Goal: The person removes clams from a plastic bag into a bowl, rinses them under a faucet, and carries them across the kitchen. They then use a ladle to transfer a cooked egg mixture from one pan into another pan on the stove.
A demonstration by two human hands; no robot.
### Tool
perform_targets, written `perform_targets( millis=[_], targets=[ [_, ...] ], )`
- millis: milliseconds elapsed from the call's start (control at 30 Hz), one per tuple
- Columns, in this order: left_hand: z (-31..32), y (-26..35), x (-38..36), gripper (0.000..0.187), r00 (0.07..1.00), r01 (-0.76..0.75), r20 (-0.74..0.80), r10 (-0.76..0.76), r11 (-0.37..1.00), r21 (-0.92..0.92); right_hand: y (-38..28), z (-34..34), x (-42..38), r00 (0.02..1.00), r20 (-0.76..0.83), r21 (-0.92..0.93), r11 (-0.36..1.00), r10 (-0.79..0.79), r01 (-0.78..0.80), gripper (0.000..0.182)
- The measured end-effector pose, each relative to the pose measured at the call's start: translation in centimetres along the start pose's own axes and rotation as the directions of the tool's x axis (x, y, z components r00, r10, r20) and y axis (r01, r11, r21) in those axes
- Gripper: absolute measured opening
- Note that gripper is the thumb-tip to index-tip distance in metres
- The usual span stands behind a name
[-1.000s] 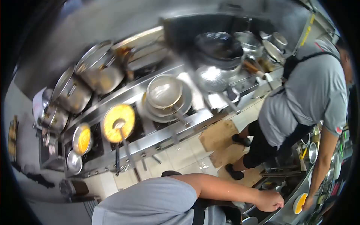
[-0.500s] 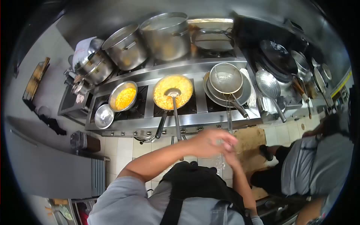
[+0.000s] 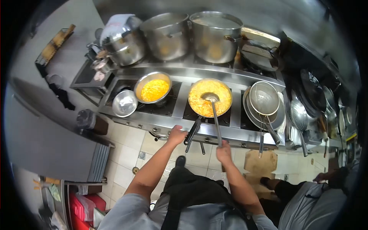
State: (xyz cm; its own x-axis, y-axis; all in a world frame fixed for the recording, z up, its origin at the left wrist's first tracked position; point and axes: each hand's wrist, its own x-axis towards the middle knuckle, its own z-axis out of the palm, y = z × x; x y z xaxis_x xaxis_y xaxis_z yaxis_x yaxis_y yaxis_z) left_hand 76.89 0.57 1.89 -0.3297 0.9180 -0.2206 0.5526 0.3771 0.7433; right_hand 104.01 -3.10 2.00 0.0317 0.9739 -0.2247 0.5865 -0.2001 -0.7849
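My right hand (image 3: 224, 152) is closed round the end of a long-handled ladle (image 3: 216, 119). The ladle's bowl rests in a frying pan (image 3: 210, 80) full of a yellow-orange, egg-like mixture. Just left of the pan's black handle (image 3: 193, 131), my left hand (image 3: 177, 135) is held at the stove's front edge, thumb and fingers apart. On the burner to the left is a steel bowl (image 3: 143, 79) of brighter yellow, lumpy food, beside a smaller metal bowl (image 3: 124, 103).
Large steel pots (image 3: 216, 44) line the back of the stove (image 3: 178, 107). A strainer (image 3: 264, 99) sits on stacked pans at the right, near a perforated skimmer (image 3: 298, 114). Another person (image 3: 310, 205) is at the lower right. A cutting board (image 3: 260, 161) shows below the stove edge.
My hands were together in front of me; now they are apart, the right gripping the ladle and the left near the pan handle. The view has shifted, moving the stove rightward in frame.
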Motion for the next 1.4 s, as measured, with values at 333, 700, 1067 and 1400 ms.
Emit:
perform_targets(
  millis=[333,700,1067,1400],
  targets=[
    [0.5,-3.4,4.0,0.032,0.55,0.468,0.833,-0.068,0.851,-0.239,-10.8,-4.5,-8.6,0.913,0.127,0.204,0.891,0.387,-0.406,0.034],
    [1.5,-3.9,6.2,0.026,0.454,0.361,0.889,-0.056,0.924,-0.126,-11.0,1.1,-12.3,0.971,-0.065,0.121,0.967,0.231,-0.223,0.039],
    [-1.5,-3.7,3.7,0.03,0.539,0.496,0.837,-0.098,0.84,-0.221,-11.6,-1.7,-7.9,0.98,-0.028,0.015,0.98,0.199,-0.199,0.038],
    [-18.9,-22.7,10.9,0.078,0.792,0.463,0.137,-0.595,0.438,-0.771,-5.0,2.4,-2.5,0.98,-0.134,-0.045,0.986,0.15,-0.157,0.042]
  ],
)
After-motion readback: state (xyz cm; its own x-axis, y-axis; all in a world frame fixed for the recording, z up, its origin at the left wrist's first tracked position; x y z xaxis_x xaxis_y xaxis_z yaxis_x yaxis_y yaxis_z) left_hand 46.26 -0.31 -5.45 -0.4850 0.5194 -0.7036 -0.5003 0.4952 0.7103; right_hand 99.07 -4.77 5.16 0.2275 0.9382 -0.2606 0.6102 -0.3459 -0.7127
